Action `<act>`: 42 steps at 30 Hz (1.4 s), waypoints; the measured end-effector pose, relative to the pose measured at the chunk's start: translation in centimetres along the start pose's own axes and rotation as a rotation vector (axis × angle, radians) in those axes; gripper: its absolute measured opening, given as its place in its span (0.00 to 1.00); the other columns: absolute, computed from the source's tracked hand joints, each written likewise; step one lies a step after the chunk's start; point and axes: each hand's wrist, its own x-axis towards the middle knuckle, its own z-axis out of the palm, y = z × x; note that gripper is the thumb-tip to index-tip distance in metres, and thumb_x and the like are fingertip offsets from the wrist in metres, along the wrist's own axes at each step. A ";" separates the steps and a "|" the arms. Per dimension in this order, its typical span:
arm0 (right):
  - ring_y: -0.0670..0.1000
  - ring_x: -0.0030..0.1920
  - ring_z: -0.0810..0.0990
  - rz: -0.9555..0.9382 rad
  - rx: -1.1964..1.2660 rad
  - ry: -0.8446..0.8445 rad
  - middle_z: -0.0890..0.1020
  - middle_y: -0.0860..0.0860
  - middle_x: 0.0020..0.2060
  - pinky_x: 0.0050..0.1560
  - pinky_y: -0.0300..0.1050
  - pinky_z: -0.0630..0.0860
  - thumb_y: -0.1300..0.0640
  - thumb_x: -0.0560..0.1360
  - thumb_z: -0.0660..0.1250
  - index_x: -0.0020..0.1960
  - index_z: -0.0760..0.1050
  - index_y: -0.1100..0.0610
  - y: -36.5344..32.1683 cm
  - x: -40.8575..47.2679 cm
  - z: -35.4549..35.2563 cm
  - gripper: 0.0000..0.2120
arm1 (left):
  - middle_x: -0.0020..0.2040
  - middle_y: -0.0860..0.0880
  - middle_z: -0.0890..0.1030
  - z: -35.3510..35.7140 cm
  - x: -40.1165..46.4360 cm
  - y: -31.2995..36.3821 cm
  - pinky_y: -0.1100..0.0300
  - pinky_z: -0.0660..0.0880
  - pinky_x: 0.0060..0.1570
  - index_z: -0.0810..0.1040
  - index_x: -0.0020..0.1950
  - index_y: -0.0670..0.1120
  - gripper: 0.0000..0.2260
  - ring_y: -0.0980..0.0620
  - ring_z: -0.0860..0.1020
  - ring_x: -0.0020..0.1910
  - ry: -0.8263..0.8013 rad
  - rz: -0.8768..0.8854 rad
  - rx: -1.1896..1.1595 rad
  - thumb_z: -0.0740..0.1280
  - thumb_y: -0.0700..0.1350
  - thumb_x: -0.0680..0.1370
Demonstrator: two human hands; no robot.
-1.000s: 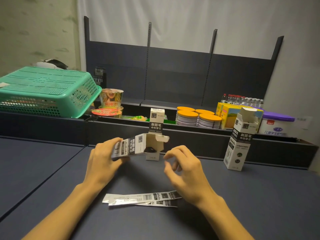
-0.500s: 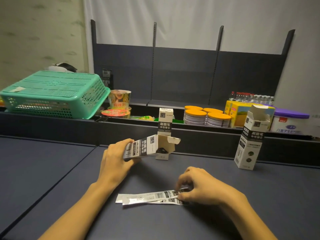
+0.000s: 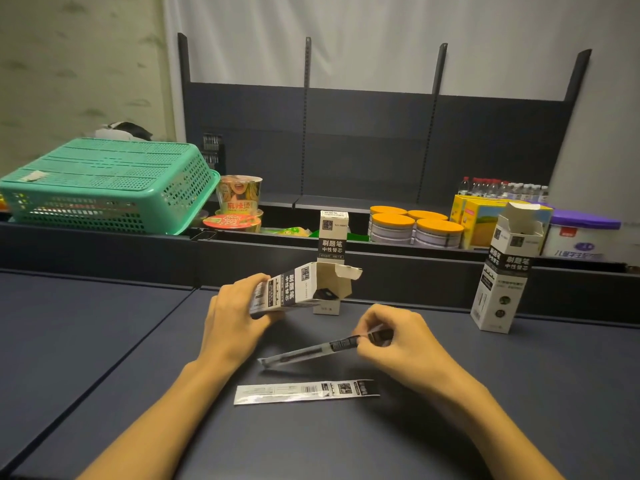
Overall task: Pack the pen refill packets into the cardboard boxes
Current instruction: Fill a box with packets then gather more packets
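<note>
My left hand (image 3: 232,323) grips a black-and-white cardboard box (image 3: 304,287) lying on its side above the table, its open end and flap facing right. My right hand (image 3: 398,344) pinches one end of a pen refill packet (image 3: 311,353), lifted off the table and slanting down to the left, below the box's mouth. A second refill packet (image 3: 306,391) lies flat on the dark table nearer me. A closed box (image 3: 331,244) stands upright behind the held one. Another upright box (image 3: 504,271) with its top flaps open stands at the right.
A dark raised ledge (image 3: 104,251) runs across behind the work area. On it sit an overturned green basket (image 3: 107,185), noodle cups (image 3: 239,199), orange-lidded tins (image 3: 415,226), yellow cartons (image 3: 481,216) and a purple-lidded tub (image 3: 585,237). Dark shelving stands behind.
My right hand came down to the two packets on the table, pinched one and lifted it toward the box's open end. The left hand kept holding the box.
</note>
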 end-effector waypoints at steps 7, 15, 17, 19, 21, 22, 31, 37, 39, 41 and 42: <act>0.63 0.37 0.84 -0.005 0.733 0.124 0.83 0.64 0.41 0.34 0.48 0.80 0.67 0.72 0.69 0.47 0.75 0.67 -2.2 -0.2 -1.4 0.05 | 0.56 0.50 0.80 0.0 0.1 0.0 0.47 0.73 0.51 0.76 0.62 0.49 0.26 0.48 0.74 0.53 0.014 -0.001 -0.004 0.78 0.47 0.67; 0.59 0.40 0.86 -0.098 0.981 0.550 0.85 0.58 0.39 0.37 0.44 0.82 0.57 0.67 0.70 0.45 0.78 0.58 -2.9 -0.4 -4.4 0.08 | 0.55 0.50 0.80 -0.2 0.0 0.4 0.52 0.70 0.51 0.76 0.62 0.48 0.26 0.47 0.74 0.52 0.043 -0.006 0.010 0.78 0.47 0.67; 0.60 0.41 0.86 -0.118 0.942 0.580 0.85 0.58 0.39 0.39 0.46 0.82 0.57 0.69 0.69 0.46 0.76 0.60 -2.9 -0.4 -4.3 0.08 | 0.55 0.49 0.80 -0.2 0.0 0.5 0.53 0.68 0.51 0.76 0.63 0.48 0.26 0.47 0.74 0.52 0.048 -0.014 0.012 0.78 0.47 0.67; 0.60 0.42 0.86 -0.141 0.877 0.600 0.85 0.58 0.40 0.40 0.46 0.82 0.56 0.68 0.70 0.47 0.77 0.60 -2.9 -0.4 -4.0 0.10 | 0.55 0.49 0.80 -0.2 0.0 0.5 0.54 0.68 0.51 0.75 0.63 0.48 0.26 0.48 0.74 0.52 0.049 -0.013 0.010 0.78 0.47 0.67; 0.59 0.43 0.86 -0.173 0.799 0.601 0.85 0.58 0.41 0.40 0.46 0.82 0.58 0.69 0.69 0.47 0.77 0.61 -2.9 -0.3 -3.5 0.09 | 0.56 0.49 0.80 -0.1 0.1 0.4 0.52 0.69 0.51 0.76 0.63 0.48 0.26 0.47 0.74 0.52 0.045 -0.004 0.010 0.78 0.46 0.67; 0.58 0.43 0.86 -0.195 0.764 0.591 0.85 0.57 0.41 0.40 0.46 0.82 0.60 0.70 0.69 0.47 0.77 0.61 -2.9 -0.2 -3.2 0.07 | 0.56 0.49 0.80 -0.1 0.1 0.4 0.52 0.69 0.52 0.76 0.63 0.48 0.26 0.47 0.74 0.52 0.042 -0.001 0.011 0.78 0.46 0.67; 0.50 0.44 0.83 -0.350 0.142 0.522 0.82 0.49 0.45 0.41 0.50 0.81 0.56 0.74 0.73 0.50 0.81 0.55 -0.5 1.2 0.3 0.06 | 0.57 0.50 0.79 0.1 0.1 0.2 0.55 0.70 0.53 0.75 0.64 0.48 0.27 0.50 0.74 0.54 0.015 0.027 -0.004 0.78 0.47 0.67; 0.44 0.42 0.79 -0.433 -0.001 0.530 0.80 0.48 0.45 0.39 0.34 0.77 0.55 0.74 0.70 0.51 0.80 0.57 -0.7 1.2 1.2 0.08 | 0.58 0.49 0.80 0.2 0.1 0.1 0.54 0.69 0.53 0.75 0.64 0.47 0.28 0.49 0.74 0.54 0.010 0.034 0.001 0.78 0.46 0.66; 0.42 0.40 0.78 -0.463 0.004 0.579 0.80 0.47 0.43 0.39 0.29 0.74 0.55 0.75 0.68 0.51 0.79 0.57 -0.9 1.1 1.1 0.08 | 0.58 0.50 0.80 0.2 0.1 0.0 0.53 0.70 0.53 0.75 0.64 0.48 0.28 0.50 0.74 0.54 0.011 0.032 -0.004 0.78 0.47 0.67; 0.40 0.40 0.78 -0.472 -0.013 0.609 0.79 0.46 0.41 0.40 0.26 0.72 0.58 0.74 0.69 0.50 0.79 0.58 -1.0 1.0 1.1 0.06 | 0.58 0.50 0.79 0.2 0.1 0.0 0.52 0.71 0.53 0.75 0.64 0.48 0.27 0.50 0.74 0.54 0.010 0.034 -0.008 0.78 0.48 0.67; 0.40 0.39 0.77 -0.471 -0.024 0.605 0.80 0.46 0.41 0.40 0.26 0.72 0.60 0.74 0.70 0.49 0.79 0.58 -0.9 1.0 1.2 0.05 | 0.58 0.50 0.79 0.2 0.1 0.0 0.51 0.72 0.53 0.75 0.64 0.48 0.28 0.50 0.74 0.54 0.009 0.035 -0.011 0.78 0.48 0.67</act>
